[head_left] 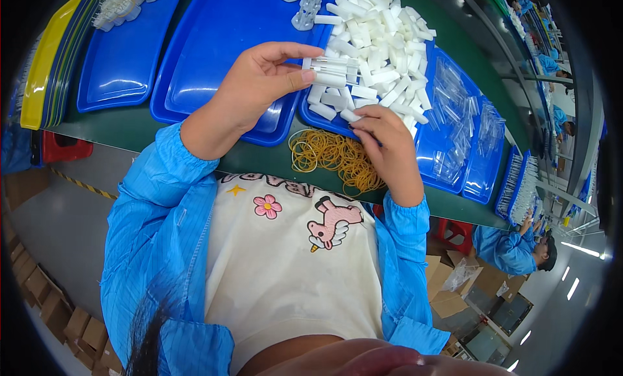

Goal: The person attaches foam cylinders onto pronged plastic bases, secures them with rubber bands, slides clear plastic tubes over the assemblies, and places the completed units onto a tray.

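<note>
My left hand grips a small assembly of transparent rods with a white piece in it, between thumb and fingers, above the edge of a blue tray. My right hand is closed in a pinch on a white foam-like block at the tray's near side. A heap of similar white blocks fills that tray. Just below it, a tangle of yellow-brown rubber bands lies on the green table, close to my right wrist.
Blue trays with transparent plastic pieces stand at the right. A large blue tray at the left has similar rod assemblies near its far corner. Stacked yellow and blue trays stand far left. Another person sits at the right.
</note>
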Motion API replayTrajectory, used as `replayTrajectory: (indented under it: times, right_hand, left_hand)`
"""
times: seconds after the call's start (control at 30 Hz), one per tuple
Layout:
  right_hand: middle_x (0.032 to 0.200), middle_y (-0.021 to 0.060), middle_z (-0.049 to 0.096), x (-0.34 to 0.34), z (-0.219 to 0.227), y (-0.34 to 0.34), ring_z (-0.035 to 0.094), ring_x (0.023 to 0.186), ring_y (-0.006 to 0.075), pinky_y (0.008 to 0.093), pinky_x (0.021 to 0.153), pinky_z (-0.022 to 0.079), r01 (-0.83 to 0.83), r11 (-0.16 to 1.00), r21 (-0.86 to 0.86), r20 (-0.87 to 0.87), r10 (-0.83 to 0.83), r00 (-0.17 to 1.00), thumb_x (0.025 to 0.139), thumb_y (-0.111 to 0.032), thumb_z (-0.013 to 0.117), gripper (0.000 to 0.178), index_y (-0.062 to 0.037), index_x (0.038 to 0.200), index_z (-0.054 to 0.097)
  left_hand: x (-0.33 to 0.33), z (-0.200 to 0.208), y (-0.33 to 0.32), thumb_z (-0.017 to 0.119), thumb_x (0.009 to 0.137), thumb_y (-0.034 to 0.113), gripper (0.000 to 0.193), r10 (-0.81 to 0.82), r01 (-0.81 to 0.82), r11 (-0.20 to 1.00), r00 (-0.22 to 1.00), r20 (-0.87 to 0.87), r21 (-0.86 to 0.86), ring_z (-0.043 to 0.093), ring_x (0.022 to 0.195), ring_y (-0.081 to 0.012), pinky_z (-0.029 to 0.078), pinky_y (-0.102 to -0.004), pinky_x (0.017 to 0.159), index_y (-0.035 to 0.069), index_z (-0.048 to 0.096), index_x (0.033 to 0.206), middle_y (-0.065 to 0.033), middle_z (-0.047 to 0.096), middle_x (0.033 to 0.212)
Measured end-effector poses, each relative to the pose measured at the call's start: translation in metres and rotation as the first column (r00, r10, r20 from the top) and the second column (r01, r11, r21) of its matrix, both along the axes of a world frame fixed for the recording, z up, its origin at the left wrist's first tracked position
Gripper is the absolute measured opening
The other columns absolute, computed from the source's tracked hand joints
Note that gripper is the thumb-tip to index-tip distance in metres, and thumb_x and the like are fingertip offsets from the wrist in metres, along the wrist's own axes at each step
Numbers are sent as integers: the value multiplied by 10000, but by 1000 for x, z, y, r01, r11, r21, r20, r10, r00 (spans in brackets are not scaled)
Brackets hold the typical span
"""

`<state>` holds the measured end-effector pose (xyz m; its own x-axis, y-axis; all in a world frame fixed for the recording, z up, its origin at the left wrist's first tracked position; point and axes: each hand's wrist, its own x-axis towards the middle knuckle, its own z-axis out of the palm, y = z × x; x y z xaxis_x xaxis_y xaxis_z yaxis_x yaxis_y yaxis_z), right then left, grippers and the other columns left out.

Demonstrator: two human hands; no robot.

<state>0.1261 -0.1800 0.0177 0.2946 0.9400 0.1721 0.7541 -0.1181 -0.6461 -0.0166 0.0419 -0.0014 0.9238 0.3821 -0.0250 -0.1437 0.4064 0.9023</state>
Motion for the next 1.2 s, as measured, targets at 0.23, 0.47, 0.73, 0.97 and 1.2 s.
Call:
replayTrajectory:
  times: [0.23,0.47,0.73,0.97,1.2]
  right_hand:
    - [1047,113,652,1,3,-5,617,865,138,265,741,522,505,838,205,-484,-362,797,815,54,699,139,31,951,681]
    - [1068,132,646,1,7,3,635,853,136,246,733,528,438,850,293,-478,-266,837,809,77,700,156,44,958,668]
    - [1097,146,634,-8,14,16,648,964,183,292,847,561,382,904,191,-650,-175,740,780,88,728,218,52,986,665]
    - [990,119,682,-3,8,28,658,968,229,337,852,523,113,950,290,-244,-41,969,790,15,721,212,5,998,684]
    - [935,121,674,30,7,8,599,880,321,395,788,472,98,990,100,291,-123,949,769,-35,699,173,-23,937,661]
  left_hand:
    - [0,4,-3,648,845,-48,371,5,-3,1000,999,-51,26,655,1051,-210,521,-307,941,-20,610,1212,-174,611,1257]
    - [-1,4,-5,649,832,-66,337,-24,26,1000,997,-75,18,658,1048,-217,530,-319,937,-26,629,1166,-177,614,1249]
    - [2,-2,-11,670,800,-98,318,-53,54,998,998,-34,38,666,1014,-222,549,-305,888,-32,641,1110,-162,604,1226]
    - [1,-5,-15,676,832,-51,341,-69,69,997,998,3,19,667,979,-189,543,-288,863,-13,611,1165,-148,616,1215]
    - [1,3,0,603,942,86,347,84,-82,986,996,8,-145,650,1053,-199,538,-282,886,39,531,1279,-135,566,1328]
